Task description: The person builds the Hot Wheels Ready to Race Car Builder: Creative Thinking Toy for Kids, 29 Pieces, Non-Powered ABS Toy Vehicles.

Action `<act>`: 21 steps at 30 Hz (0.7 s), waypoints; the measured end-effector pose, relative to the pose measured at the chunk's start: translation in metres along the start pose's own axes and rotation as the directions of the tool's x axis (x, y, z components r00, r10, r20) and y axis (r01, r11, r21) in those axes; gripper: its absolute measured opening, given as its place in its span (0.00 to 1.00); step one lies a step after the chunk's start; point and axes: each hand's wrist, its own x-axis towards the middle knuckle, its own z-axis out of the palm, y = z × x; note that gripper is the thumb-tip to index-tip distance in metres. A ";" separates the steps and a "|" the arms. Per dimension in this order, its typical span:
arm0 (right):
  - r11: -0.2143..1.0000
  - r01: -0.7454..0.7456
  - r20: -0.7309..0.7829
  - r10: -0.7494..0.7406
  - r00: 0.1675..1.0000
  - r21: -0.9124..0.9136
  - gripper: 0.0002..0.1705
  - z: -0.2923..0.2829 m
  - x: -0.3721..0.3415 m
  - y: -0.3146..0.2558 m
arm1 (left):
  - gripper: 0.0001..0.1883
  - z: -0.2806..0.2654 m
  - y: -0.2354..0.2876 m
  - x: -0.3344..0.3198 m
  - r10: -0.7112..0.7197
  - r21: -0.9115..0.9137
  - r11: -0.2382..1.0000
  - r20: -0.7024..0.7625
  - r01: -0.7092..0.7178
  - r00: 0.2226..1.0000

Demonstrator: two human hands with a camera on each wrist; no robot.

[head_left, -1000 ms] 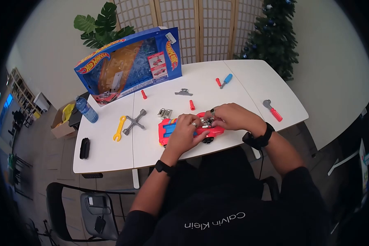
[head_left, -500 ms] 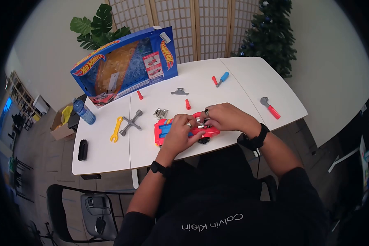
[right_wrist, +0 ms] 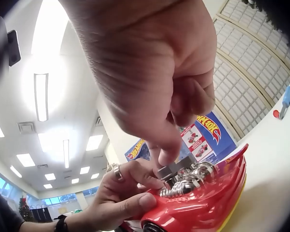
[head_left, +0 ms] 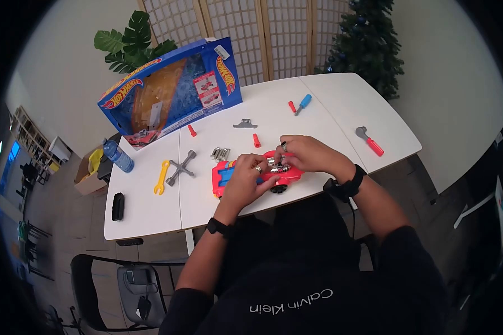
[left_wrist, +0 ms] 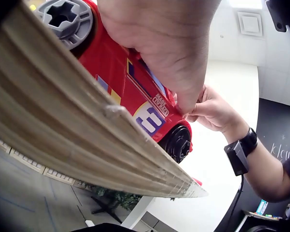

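Observation:
On the white table near its front edge stands a red toy car (head_left: pixel 292 177) with a blue panel, its chrome toy engine (right_wrist: pixel 186 186) showing at the front. My left hand (head_left: pixel 246 181) holds the car from above, the thumb along its red side and the fingers bent beside the engine. With its fingertips, my right hand (head_left: pixel 307 153) pinches a small grey block-like part (right_wrist: pixel 176 167) right at the top of the engine. The left wrist view shows the car's numbered side, a grey-hubbed wheel (left_wrist: pixel 65 21) and a black wheel (left_wrist: pixel 177 143).
Behind the car lie chrome pieces (head_left: pixel 220 153), a red peg (head_left: pixel 256 140) and a flat grey part (head_left: pixel 245 123). To the left are a grey cross wrench (head_left: pixel 181 167), yellow wrench (head_left: pixel 161 177) and bottle (head_left: pixel 119 156). A screwdriver (head_left: pixel 303 104), ratchet (head_left: pixel 369 141) and toy box (head_left: pixel 170 92) stand farther off.
The head view has shifted slightly. Both hands stay at the car, the right fingers moving only a little over the engine.

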 end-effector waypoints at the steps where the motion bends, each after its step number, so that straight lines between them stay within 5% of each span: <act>1: 1.000 -0.002 -0.001 0.002 1.000 0.001 0.09 0.001 -0.001 -0.001 | 0.17 0.000 0.001 -0.001 0.001 -0.001 1.000 0.002 -0.001 1.000; 21: 0.991 -0.054 -0.110 0.068 0.992 0.125 0.08 0.020 -0.010 0.012 | 0.18 0.003 0.002 0.000 0.015 0.031 0.999 -0.001 -0.015 1.000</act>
